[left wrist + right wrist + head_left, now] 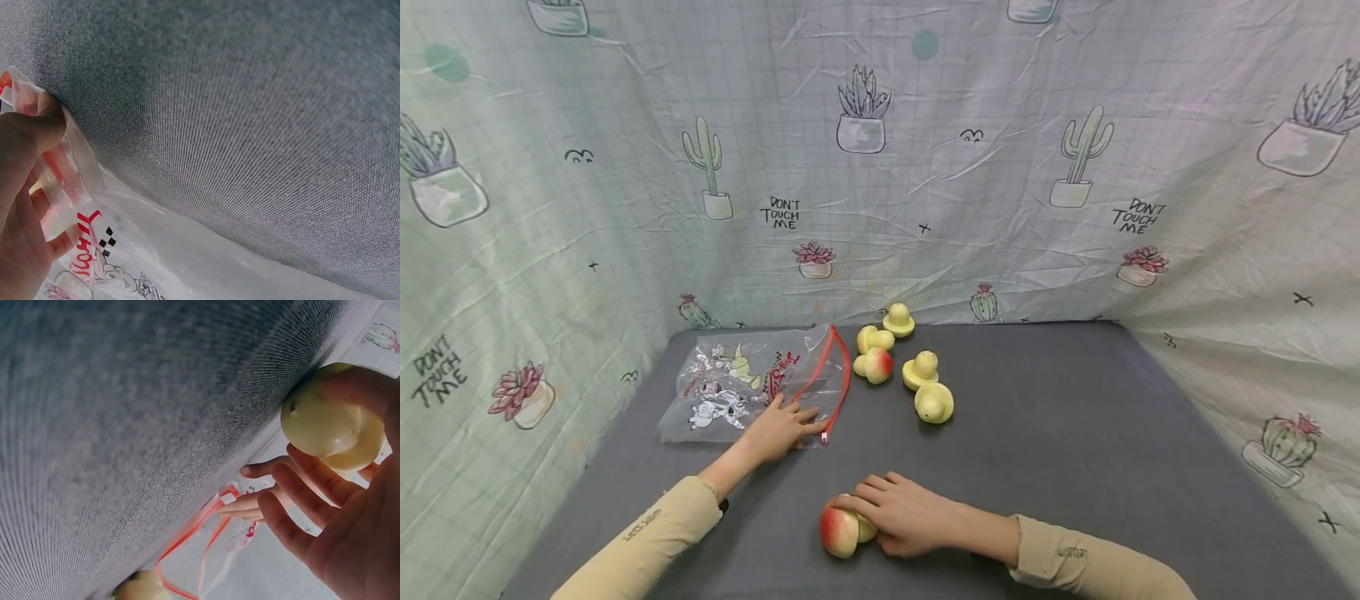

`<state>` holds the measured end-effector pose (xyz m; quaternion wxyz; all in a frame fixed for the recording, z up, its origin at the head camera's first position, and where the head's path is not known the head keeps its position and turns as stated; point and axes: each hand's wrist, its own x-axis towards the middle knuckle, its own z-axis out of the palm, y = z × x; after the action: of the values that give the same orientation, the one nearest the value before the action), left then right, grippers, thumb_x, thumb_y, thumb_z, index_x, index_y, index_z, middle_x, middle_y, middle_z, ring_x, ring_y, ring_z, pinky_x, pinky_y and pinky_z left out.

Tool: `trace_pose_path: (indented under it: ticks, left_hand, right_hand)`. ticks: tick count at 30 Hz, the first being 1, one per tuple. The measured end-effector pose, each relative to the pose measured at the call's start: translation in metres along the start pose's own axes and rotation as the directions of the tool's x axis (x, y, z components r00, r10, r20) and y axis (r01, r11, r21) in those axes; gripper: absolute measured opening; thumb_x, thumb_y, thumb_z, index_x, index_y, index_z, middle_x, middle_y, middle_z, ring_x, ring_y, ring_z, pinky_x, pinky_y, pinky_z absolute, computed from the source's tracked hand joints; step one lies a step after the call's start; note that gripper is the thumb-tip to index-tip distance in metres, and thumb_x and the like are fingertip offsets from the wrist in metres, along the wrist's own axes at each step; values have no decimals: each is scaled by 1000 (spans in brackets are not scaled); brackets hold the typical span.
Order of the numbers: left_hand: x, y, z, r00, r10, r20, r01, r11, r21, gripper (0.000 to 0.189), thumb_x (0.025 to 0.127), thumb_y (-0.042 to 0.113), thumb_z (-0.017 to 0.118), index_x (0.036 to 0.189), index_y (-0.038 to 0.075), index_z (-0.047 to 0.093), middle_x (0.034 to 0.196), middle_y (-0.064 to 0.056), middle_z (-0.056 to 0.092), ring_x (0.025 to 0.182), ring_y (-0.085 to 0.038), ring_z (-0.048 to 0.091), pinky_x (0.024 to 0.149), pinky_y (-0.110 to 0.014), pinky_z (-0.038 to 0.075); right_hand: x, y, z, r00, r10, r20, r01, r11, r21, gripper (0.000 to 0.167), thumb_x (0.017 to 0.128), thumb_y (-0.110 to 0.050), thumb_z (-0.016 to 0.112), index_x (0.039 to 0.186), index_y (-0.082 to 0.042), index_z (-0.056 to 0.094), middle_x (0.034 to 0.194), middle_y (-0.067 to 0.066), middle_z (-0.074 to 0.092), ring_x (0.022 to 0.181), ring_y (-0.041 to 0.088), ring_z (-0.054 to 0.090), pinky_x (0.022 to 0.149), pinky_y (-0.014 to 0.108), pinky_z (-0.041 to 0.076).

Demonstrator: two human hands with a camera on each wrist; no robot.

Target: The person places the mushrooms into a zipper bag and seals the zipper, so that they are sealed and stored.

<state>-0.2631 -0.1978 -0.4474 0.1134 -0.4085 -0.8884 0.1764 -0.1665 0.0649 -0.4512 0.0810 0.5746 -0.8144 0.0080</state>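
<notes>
Grey cloth covers the counter (pixel 1045 467), a soft surface that probably keeps rounded items from rolling. Nearest the wearer, the right hand (pixel 912 515) grips one toy mushroom (pixel 839 528): thumb over one side, a fingertip visible past the other, remaining fingers off it. This hold leaves the red-tinted cap projecting to the left. Both hands are well apart from each other. Slightly farther out, the left hand (pixel 772 429) rests on the clear bag (pixel 681 421), fingers spread near the red zip (pixel 847 367) and its slider (pixel 824 436); this contact presumably stops the light plastic from sliding. The bag lies flat, zip edge facing right. Beyond that edge, two mushrooms (pixel 934 403) appear to touch; three others (pixel 876 367) lie to their left and farther back. Those set cap-down, stem up, probably stand steadily. At the rear hangs a cactus-print curtain (pixel 925 175).
</notes>
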Motion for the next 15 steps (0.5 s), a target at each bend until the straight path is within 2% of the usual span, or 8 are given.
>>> trace_pose_path:
  ticks: [5, 15]
  left_hand:
    - [-2, 1, 1, 1000, -7, 2, 7, 1000, -2, 49, 75, 31, 66, 123, 29, 54, 122, -3, 57, 103, -26, 56, 87, -53, 40]
    - [-2, 1, 1, 1000, -15, -17, 15, 1000, 5, 50, 74, 30, 67, 123, 30, 54, 122, -1, 57, 100, -25, 56, 86, -51, 40]
  right_hand:
    - [1, -2, 0, 1000, -9, 13, 9, 999, 43, 71, 82, -48, 55, 139, -22, 22, 115, -7, 49, 103, 7, 45, 79, 23, 42]
    - [3, -4, -3, 1000, -16, -4, 16, 999, 45, 70, 78, -36, 64, 137, -22, 27, 113, -7, 48, 99, 6, 47, 78, 20, 42]
